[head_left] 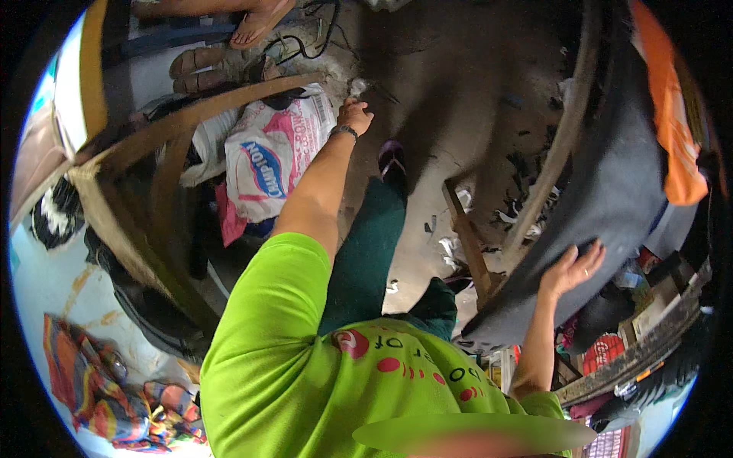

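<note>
The left hand [353, 116] is hovering over the dusty brown floor [450, 114] at the end of an outstretched arm, with a dark band [345, 133] circling its wrist. Its fingers are bending partway, and a small whitish scrap [357, 87] is showing right at the fingertips; whether they are pinching it or only lying in front of it, I cannot tell. Just left of that forearm, a white-and-pink printed sack [258, 177] is slumping inside a wooden frame [156, 126]. The right hand [569, 273] is holding nothing: it is lying palm down on a dark grey sheet [603, 179], fingers parting a little, a ring showing on one of them. That sheet is stretching along the person's right side, with an orange cloth [676, 130] draping over its far edge. Between the hands, the person's dark green trousers [366, 252] are showing below a lime-green T-shirt [267, 343], and one dark shoe [392, 156] is standing on the floor. Black and white scraps [527, 202] are littering the ground beside a wooden leg [468, 237]. Beyond the frame, another person's foot [256, 29] is resting near a black cable [313, 53], and brown sandals [197, 70] are lying nearby.
</note>
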`<state>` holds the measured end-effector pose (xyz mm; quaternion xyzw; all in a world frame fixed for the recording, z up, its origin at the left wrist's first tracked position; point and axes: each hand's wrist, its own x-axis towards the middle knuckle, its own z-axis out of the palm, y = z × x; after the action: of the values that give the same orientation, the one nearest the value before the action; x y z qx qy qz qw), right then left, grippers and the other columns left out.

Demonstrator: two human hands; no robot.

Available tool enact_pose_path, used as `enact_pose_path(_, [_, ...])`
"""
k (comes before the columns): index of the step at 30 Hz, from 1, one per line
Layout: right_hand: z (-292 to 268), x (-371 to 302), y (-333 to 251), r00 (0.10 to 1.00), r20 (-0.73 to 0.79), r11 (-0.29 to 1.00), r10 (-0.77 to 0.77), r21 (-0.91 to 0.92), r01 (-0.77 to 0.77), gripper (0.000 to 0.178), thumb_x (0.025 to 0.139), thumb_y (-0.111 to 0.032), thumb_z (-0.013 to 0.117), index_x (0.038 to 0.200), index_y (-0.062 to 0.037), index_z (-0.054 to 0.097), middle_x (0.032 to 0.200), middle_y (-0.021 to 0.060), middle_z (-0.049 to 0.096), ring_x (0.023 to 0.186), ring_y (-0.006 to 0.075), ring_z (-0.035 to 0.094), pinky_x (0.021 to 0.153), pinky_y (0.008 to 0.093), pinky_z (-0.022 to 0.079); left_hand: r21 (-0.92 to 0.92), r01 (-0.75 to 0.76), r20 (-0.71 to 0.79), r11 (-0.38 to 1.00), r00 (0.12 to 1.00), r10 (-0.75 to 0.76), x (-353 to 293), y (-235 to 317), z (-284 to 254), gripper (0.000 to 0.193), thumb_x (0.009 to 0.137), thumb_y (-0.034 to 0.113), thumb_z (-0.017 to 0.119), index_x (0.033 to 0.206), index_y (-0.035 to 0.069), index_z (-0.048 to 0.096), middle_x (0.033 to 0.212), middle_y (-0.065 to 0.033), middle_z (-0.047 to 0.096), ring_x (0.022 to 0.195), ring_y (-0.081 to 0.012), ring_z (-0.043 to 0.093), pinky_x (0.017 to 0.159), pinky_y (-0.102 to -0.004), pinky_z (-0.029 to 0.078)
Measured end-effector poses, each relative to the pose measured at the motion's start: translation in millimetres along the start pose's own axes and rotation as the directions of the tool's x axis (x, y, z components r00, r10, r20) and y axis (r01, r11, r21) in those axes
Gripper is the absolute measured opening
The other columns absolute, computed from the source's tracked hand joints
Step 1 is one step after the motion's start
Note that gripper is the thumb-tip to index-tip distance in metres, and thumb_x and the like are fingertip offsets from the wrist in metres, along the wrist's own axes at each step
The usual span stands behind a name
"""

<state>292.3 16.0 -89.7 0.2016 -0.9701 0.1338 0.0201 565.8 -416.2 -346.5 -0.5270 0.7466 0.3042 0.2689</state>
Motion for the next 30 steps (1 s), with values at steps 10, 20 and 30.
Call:
enact_pose_path(10, [-3, 2, 0, 0.998, 0.057, 0.999, 0.017, -0.045, -0.014, 0.064, 0.100, -0.047, 0.040, 0.146, -0.0022, 0.035, 0.150, 0.0212, 0.031, 0.139, 0.0373, 0.028, 0.115, 0.0506, 0.020, 0.319, 0.030, -0.082, 0.947, 0.997, -0.004, 172, -58, 3, 0.069, 0.083, 0.045, 0.064, 0.136, 0.001, 0.051, 0.156, -0.0237, 0.016, 0.144, -0.0397, 0.018, 0.119, -0.0421, 0.017])
enact_pose_path(20, [-12, -13, 16, 0.993, 0.078, 0.980, 0.090, -0.182, -0.075, 0.072, 0.101, -0.053, 0.026, 0.149, 0.0014, 0.023, 0.152, 0.0259, 0.025, 0.141, 0.0394, 0.025, 0.116, 0.0503, 0.018, 0.441, 0.189, -0.042, 0.878, 0.981, -0.191, 254, -91, -15, 0.071, 0.084, 0.049, 0.061, 0.141, 0.009, 0.048, 0.161, -0.0120, 0.003, 0.148, -0.0364, 0.003, 0.116, -0.0558, 0.018])
enact_pose_path(30, [-11, -19, 18, 0.989, 0.087, 0.988, 0.122, -0.106, -0.112, 0.074, 0.101, -0.052, 0.026, 0.150, 0.0022, 0.020, 0.154, 0.0251, 0.018, 0.141, 0.0392, 0.024, 0.116, 0.0515, 0.020, 0.287, 0.056, -0.075, 0.956, 0.997, -0.036, 281, -112, 12, 0.061, 0.077, 0.042, 0.071, 0.127, 0.008, 0.059, 0.147, -0.0114, 0.041, 0.131, -0.0325, 0.042, 0.108, -0.0461, 0.035])
